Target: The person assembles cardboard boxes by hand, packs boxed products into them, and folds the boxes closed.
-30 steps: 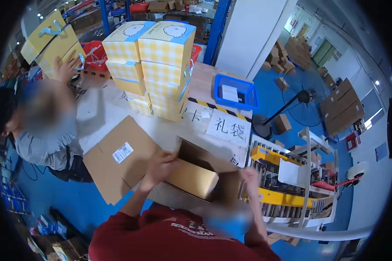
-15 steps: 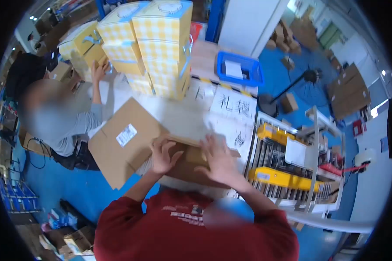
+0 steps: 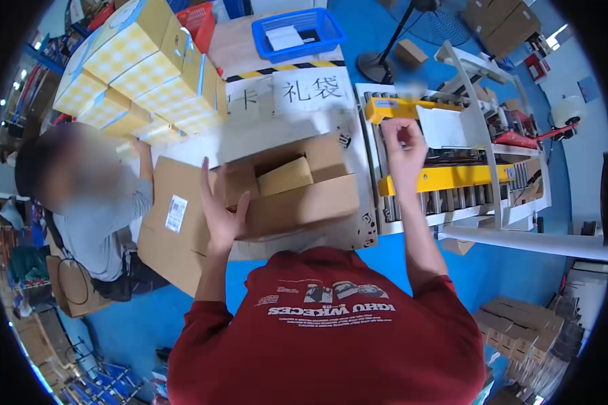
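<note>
Blue floor (image 3: 507, 273) spreads around your table (image 3: 233, 50). On it, right in front of you, sits an open brown box (image 3: 304, 208) with a smaller yellow box (image 3: 284, 179) inside. Your left hand (image 3: 223, 212) is at the box's left end, its fingers spread wide and not gripping. Your right hand (image 3: 405, 145) is up over the roller line (image 3: 427, 201), fingers curled toward the thumb; you can't tell if they pinch something small. Flat cardboard (image 3: 172, 246) with a white label (image 3: 176, 213) lies left of the box. Checked yellow boxes (image 3: 159, 88) are stacked farther back, near a co-worker's grey sleeve (image 3: 140, 197).
</note>
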Tool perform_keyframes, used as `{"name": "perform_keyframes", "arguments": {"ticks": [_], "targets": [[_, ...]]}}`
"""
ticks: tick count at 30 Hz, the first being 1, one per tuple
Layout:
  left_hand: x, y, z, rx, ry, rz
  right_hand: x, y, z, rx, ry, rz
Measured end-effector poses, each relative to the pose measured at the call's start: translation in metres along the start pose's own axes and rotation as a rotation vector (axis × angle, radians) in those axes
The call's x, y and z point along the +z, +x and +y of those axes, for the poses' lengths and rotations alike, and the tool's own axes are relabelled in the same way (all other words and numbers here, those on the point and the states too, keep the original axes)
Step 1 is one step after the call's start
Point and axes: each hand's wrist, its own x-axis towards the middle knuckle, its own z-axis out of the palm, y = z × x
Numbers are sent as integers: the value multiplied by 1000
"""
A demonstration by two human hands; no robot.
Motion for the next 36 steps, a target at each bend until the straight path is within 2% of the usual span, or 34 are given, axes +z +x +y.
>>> {"name": "perform_keyframes", "arguments": {"ticks": [1,2,3,4,5,6,7,8,9,10,12,13,16,17,20,21,24,25,27,29,31,34,36], "targets": [[-2,3,4,-3,-22,112,3,-4,-4,8,5,-9],[-5,2,5,-5,-42,226,3,-11,-9,-108,-10,-269],[-9,-4,2,-10,-32,226,4,-17,-14,-228,-23,-527],[-11,-13,-4,-41,-91,74,7,-20,-16,-355,-37,-785],[-14,-21,-11,-73,-151,-77,15,-18,-16,-359,-29,-792],[-18,-25,-15,-104,-214,-227,29,-13,-15,-302,-10,-895],[-21,-27,-17,-108,-211,-221,42,-9,-14,-242,6,-998],[-25,-27,-18,-101,-239,-332,51,-10,-11,-179,19,-1100],[-27,-27,-19,-94,-269,-445,56,-15,-6,-179,19,-1106],[-30,-28,-19,-89,-299,-559,61,-23,2,-438,-177,-1083],[-35,-25,-18,-81,-280,-586,70,-31,2,-960,-566,-977],[-36,-25,-17,-71,-262,-609,72,-30,-5,-968,-566,-985],[-32,-38,-17,-75,-237,-638,66,-25,-35,-740,-871,-1314],[-32,-38,-20,-73,-213,-645,69,-29,-38,-754,-872,-1317],[-40,-42,-20,-67,-202,-600,85,-57,-42,-1208,-940,-1235],[-41,-46,-17,-57,-232,-570,95,-62,-37,-1221,-939,-1233],[-42,-49,-23,-46,-258,-503,128,-73,-15,-845,-689,-1347],[-41,-51,-27,-55,-254,-473,130,-73,-13,-863,-691,-1356],[-44,-55,-28,-81,-245,-426,122,-73,-8,-1027,-650,-1234],[-45,-49,-20,-210,-322,-490,115,-73,-5,-1111,-622,-1188],[-42,-50,-21,-282,-366,-524,108,-72,-3,-1077,-658,-1224],[-29,-54,-29,-89,-285,-514,99,-75,-13,-997,-681,-1279],[-26,-48,-31,-121,-217,-505,94,-70,-26,-901,-698,-1345]]}}
